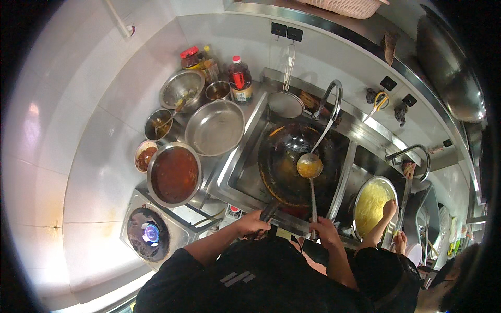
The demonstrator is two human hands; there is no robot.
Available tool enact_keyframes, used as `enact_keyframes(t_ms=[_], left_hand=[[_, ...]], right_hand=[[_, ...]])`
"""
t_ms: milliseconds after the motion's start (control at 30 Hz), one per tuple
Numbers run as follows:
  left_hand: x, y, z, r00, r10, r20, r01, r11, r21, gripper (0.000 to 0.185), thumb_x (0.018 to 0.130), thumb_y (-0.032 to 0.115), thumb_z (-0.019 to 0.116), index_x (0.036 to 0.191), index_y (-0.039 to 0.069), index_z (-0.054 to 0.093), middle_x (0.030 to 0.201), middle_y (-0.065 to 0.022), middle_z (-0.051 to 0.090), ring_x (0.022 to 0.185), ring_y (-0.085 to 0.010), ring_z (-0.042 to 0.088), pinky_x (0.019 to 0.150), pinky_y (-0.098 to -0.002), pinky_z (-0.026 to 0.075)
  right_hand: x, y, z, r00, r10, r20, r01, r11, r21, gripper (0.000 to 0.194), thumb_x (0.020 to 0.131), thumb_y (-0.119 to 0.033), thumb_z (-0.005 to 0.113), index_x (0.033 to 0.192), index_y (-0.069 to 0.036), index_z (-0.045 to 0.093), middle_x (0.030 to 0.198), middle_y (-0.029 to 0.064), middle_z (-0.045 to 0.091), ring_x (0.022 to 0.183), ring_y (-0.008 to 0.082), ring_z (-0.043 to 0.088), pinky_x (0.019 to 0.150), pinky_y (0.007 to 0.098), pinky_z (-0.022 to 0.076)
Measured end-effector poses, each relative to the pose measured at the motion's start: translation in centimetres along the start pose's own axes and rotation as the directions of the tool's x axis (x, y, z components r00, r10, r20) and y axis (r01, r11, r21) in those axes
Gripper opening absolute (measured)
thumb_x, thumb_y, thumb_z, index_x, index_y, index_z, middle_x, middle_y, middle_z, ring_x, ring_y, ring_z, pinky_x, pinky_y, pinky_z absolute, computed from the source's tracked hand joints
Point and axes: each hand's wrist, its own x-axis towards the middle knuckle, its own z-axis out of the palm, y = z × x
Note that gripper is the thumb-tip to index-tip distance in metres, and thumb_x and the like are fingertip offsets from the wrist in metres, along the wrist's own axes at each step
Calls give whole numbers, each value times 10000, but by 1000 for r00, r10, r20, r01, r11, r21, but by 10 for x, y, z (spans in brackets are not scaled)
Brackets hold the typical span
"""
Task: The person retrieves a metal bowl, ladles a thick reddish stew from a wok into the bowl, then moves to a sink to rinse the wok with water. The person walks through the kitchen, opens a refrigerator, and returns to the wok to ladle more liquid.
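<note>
My left hand (252, 225) is closed around the dark handle (269, 211) of a black wok (274, 172). The wok sits in the left basin of a steel sink (244, 176), with some brownish liquid at its bottom. In my right hand (328, 231) is the long handle of a metal ladle (312, 195). Its bowl is over the wok and holds cloudy yellow-brown liquid. A curved faucet (336, 94) arches above, and a pale streak, apparently running water, reaches from its spout to the ladle bowl.
A gas burner (150, 233) burns with a blue flame at left. Near it stand a bowl of red-brown sauce (175, 176), an upturned or bare steel basin (215, 128) and sauce bottles (240, 80). To the right, a co-worker's hand (389, 209) reaches into a bowl of yellow shreds (370, 203).
</note>
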Motion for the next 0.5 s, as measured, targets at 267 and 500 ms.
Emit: enact_keyframes(t_ms=[267, 500], left_hand=[[-14, 18, -1, 997, -66, -31, 68, 994, 91, 212, 846, 83, 681, 1023, 43, 572, 773, -50, 602, 658, -149, 596, 579, -310, 477], [0, -29, -28, 987, -136, -89, 156, 948, 278, 291, 850, 100, 697, 1118, 42, 600, 900, -68, 629, 748, -152, 604, 653, -325, 507]], right_hand=[[41, -101, -28, 992, -9, -128, -20, 974, -227, 330, 945, -283, 663, 987, 42, 695, 782, 108, 697, 633, 201, 663, 577, 362, 530], [238, -157, -130, 769, -542, -338, 416, 827, -379, 309, 910, -249, 708, 1075, 12, 704, 811, 99, 705, 756, 175, 665, 674, 333, 512]])
